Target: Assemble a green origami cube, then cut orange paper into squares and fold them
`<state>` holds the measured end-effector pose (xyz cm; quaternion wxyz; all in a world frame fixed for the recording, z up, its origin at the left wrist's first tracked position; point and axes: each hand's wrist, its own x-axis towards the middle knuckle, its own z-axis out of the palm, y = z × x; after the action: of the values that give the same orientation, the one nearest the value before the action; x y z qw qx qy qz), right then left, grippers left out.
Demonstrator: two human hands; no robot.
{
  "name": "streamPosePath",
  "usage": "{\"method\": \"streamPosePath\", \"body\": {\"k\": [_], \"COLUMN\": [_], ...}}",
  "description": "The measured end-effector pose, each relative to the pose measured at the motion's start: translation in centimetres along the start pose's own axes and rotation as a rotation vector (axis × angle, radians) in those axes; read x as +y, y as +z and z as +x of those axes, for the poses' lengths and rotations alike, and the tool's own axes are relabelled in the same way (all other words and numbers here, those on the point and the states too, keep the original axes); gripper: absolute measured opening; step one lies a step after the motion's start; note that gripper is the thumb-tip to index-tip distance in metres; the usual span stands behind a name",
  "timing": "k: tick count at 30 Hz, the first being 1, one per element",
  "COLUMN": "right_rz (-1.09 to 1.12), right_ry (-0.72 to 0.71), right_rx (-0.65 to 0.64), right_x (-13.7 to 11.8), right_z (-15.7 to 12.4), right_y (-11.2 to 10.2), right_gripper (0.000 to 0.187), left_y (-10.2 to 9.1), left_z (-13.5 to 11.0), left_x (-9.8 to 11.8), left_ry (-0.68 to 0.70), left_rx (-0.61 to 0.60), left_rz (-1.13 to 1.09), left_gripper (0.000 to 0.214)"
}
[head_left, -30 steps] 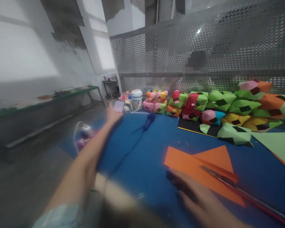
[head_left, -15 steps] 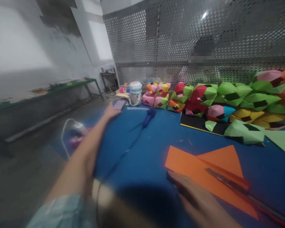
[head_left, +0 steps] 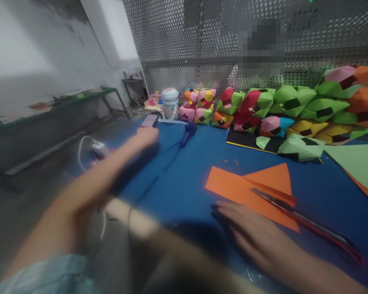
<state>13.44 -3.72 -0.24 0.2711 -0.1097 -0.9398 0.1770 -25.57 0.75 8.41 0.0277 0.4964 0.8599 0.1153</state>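
- While your left hand (head_left: 147,136) lies at the near end of the flat, pale-screened rectangular phone (head_left: 149,121) on the far left of the blue tabletop (head_left: 187,179), blur hides its fingers, so I cannot tell whether they pinch it
- Your right hand (head_left: 248,228) is palm down by the near edge of the thin, flat orange paper (head_left: 225,183), fingers nearly straight and close together, gripping nothing
- Your phone should be light, stiff, slippery and easily cracked if dropped; hold it by both long edges, off the screen
- Your orange paper should be feather-light and quick to crease; take it flat near a corner, clear of the long, red-handled metal scissors (head_left: 290,209) lying across it
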Motion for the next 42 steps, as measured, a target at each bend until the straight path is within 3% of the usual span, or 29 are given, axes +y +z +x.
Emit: {"method": "streamPosePath", "body": {"k": [5, 7, 11, 15, 18, 23, 26, 30, 34, 37, 42], "right_rz": [-0.131, -0.206, -0.327, -0.388, -0.397, -0.390, -0.279, -0.018, 0.168, 0.227, 0.264], "right_ry": [-0.032, -0.049, -0.055, 0.022, 0.111, 0.204, 0.257, 0.321, 0.299, 0.258, 0.135], "right_rx": [0.024, 0.050, 0.143, 0.190, 0.227, 0.256, 0.284, 0.328, 0.322, 0.327, 0.337], "right_x": [0.4, 1.0, 2.6, 4.2, 5.0, 5.2, 4.3, 1.9, -0.2, -0.9, -0.9], "right_z": [-1.0, -1.3, -1.6, -2.1, -2.6, -2.6, -2.2, -1.5, -1.2, -1.3, -1.4], "right_y": [-2.6, -3.3, -4.5, -5.7, -6.6, -7.2, -6.7, -5.3, -4.5, -4.6, -5.1], "right_gripper": [0.043, 0.041, 0.035, 0.029, 0.026, 0.023, 0.023, 0.018, 0.013, 0.010, 0.010], "left_y": [1.3, 2.2, 4.3, 6.1, 6.7, 6.9, 7.2, 7.7, 7.7, 7.5, 7.5], "left_z": [-6.8, -9.0, -11.1, -11.1, -10.9, -11.4, -12.4, -14.4, -16.1, -16.8, -17.2], "left_x": [7.6, 10.6, 15.2, 16.8, 16.3, 15.0, 15.0, 15.7, 16.1, 16.2, 16.2], "left_ry": [0.314, 0.548, 0.845, 0.957, 0.910, 0.678, 0.513, 0.327, 0.208, 0.197, 0.144], "left_rx": [-0.202, -0.234, -0.155, -0.088, -0.080, -0.199, -0.410, -0.827, -1.177, -1.301, -1.402], "left_rz": [0.106, 0.126, -0.025, -0.297, -0.464, -0.718, -0.948, -1.282, -1.412, -1.412, -1.351], "left_gripper": [0.012, 0.016, 0.018, 0.022, 0.023, 0.026, 0.023, 0.029, 0.042, 0.048, 0.058]}}
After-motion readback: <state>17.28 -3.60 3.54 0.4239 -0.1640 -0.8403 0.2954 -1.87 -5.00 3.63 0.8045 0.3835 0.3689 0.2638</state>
